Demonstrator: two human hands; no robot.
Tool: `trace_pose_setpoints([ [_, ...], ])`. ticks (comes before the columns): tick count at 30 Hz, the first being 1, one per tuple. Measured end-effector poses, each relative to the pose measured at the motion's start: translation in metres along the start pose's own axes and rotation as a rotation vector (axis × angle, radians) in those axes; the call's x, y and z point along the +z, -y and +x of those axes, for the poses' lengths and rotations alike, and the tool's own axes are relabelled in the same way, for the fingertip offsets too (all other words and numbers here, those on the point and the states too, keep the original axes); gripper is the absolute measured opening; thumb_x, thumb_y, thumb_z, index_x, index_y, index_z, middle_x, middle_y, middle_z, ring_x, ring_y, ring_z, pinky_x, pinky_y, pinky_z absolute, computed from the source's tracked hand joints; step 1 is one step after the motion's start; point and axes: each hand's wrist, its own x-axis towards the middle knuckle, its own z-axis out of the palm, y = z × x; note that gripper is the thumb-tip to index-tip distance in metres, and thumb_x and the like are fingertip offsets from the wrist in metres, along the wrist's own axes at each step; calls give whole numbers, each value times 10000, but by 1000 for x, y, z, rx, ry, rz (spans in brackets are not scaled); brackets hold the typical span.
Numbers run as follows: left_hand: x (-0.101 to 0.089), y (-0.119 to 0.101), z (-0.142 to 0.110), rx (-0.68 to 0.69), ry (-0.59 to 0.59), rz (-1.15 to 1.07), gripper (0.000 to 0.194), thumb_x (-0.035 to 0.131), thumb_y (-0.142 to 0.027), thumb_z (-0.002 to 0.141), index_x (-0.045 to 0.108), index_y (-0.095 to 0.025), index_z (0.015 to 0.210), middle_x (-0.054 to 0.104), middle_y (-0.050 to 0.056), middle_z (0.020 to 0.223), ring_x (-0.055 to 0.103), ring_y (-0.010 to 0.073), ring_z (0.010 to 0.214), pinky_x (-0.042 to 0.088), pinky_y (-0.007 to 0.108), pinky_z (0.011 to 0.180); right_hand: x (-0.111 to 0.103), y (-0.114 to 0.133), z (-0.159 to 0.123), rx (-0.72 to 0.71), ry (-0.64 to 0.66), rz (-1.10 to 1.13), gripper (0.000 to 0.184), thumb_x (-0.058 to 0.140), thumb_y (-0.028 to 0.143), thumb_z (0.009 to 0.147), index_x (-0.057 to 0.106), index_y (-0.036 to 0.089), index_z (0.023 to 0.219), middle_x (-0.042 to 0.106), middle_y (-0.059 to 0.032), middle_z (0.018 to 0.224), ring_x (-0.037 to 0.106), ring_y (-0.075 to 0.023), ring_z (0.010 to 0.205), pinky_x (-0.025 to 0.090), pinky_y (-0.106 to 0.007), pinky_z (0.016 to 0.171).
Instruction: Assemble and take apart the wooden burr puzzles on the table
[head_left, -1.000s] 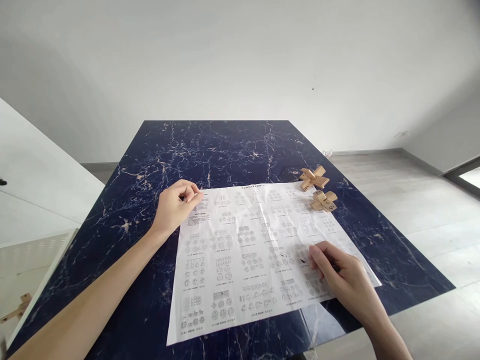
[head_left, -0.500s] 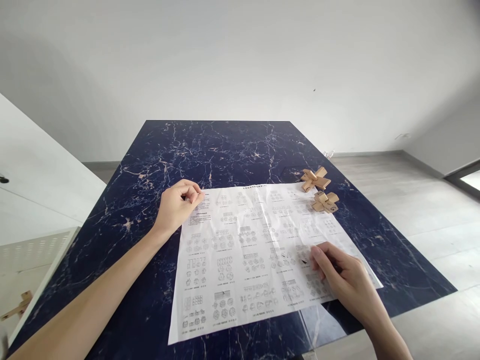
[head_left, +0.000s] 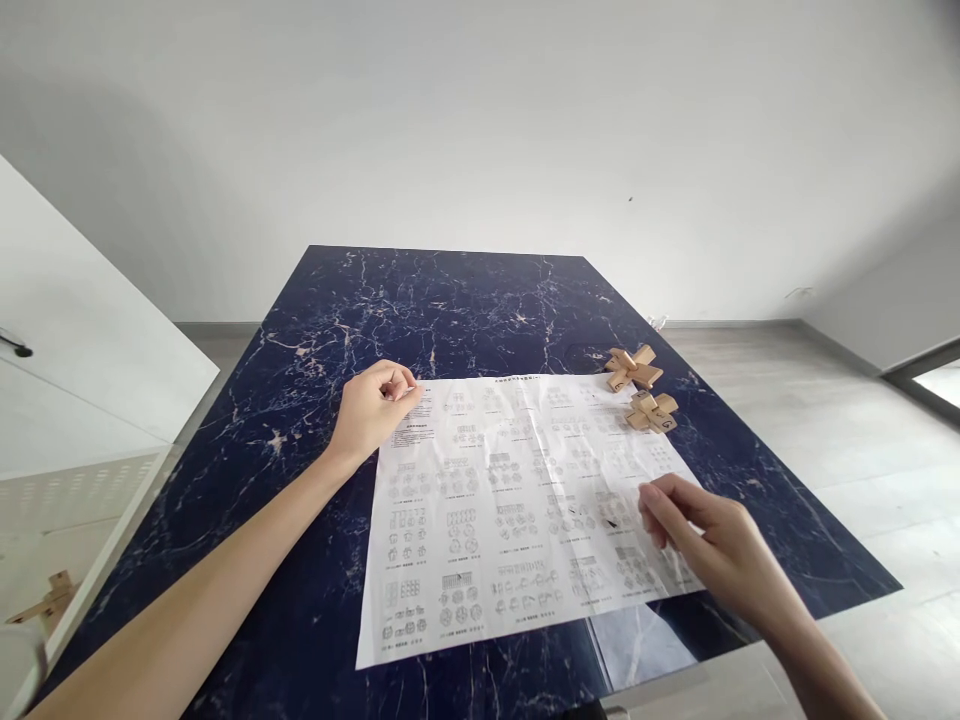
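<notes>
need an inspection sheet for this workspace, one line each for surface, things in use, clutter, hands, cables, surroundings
surface: dark blue table, white veins
things in use: creased printed sheet, farther wooden cross and nearer wooden cross by its far right corner
clutter: wooden pieces left of the table
hands: left hand at sheet's far left corner, right hand over its right side, grips unclear
cables: nothing seen for certain
surroundings: pale wall ahead, grey floor, white panel at left

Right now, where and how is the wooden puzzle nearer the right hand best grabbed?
I'd probably pinch the nearer puzzle by its lettered right end, from the near right: that end juts outward; the other puzzle crowds its far side.
</notes>
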Motion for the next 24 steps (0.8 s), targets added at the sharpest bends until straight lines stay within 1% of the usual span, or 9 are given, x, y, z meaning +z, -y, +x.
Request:
trace_pose_setpoints([
  [3, 1, 1, 0, 13, -15, -18, 332, 713, -319, 793, 452, -218, 614, 728, 31, 890, 642, 181, 773, 492, 329, 763, -24, 3, 15, -67, -41, -123, 510, 529, 604, 1076, 617, 242, 728, 647, -19, 651, 591, -181, 579, 426, -291, 555],
  [5, 1, 2, -1, 24, -24, -27, 297, 704, -306, 786, 482, -217, 611, 730, 32, 882, 652, 186, 794, 499, 329, 783, -41, 3, 30, -86, -57, -217, 489, 532, 608, 1069, 637, 247, 758, 669, -17, 655, 617, -185, 592, 448, -300, 591],
  [7, 1, 1, -1, 35, -30, -30, 296, 698, -291, 784, 485, -215, 594, 735, 34, 885, 649, 184, 788, 500, 331, 787, -55, 1, 48, -78, -122, -314, 490, 527, 618, 1059, 630, 252, 751, 677, -12, 638, 610, -183, 562, 442, -318, 600],
  [10, 0, -1, -3, 48, -33, -27, 321, 698, -276, 784, 465, -213, 572, 738, 35, 880, 638, 180, 768, 501, 333, 779, -70, -2, 77, -88, -211, -431, 451, 538, 591, 1045, 642, 256, 761, 716, -19, 661, 640, -201, 587, 467, -346, 667],
  [12, -1, -3, -4, 56, -31, -26, 340, 695, -268, 785, 445, -213, 562, 736, 35, 874, 633, 176, 755, 503, 329, 767, -74, -4, 97, -67, -297, -499, 442, 513, 539, 1053, 635, 254, 738, 732, -38, 666, 658, -218, 613, 481, -364, 715],
  [14, -2, -4, -5, 65, -26, -27, 351, 688, -260, 786, 426, -214, 556, 734, 35, 871, 631, 172, 742, 506, 324, 755, -75, -8, 117, -36, -301, -557, 419, 476, 493, 1055, 631, 254, 747, 763, -59, 716, 687, -237, 668, 483, -370, 735],
  [18, -3, -3, -7, 74, -25, -28, 407, 684, -278, 795, 367, -216, 547, 732, 34, 859, 629, 166, 713, 510, 320, 732, -73, -18, 151, 11, -250, -610, 314, 582, 522, 971, 682, 236, 888, 817, -108, 885, 716, -285, 773, 450, -361, 665],
  [21, -3, -2, -10, 82, -30, -28, 458, 675, -269, 805, 293, -217, 558, 725, 32, 870, 646, 166, 724, 517, 325, 749, -69, -24, 168, 65, -205, -644, 317, 622, 533, 938, 687, 228, 879, 806, -110, 850, 699, -273, 728, 413, -349, 619],
  [24, -3, -1, -12, 97, -30, -30, 462, 663, -246, 821, 271, -219, 578, 713, 31, 871, 673, 176, 771, 520, 325, 765, -65, -26, 178, 92, -142, -637, 354, 676, 569, 907, 692, 220, 851, 796, -103, 775, 683, -254, 647, 391, -338, 569],
])
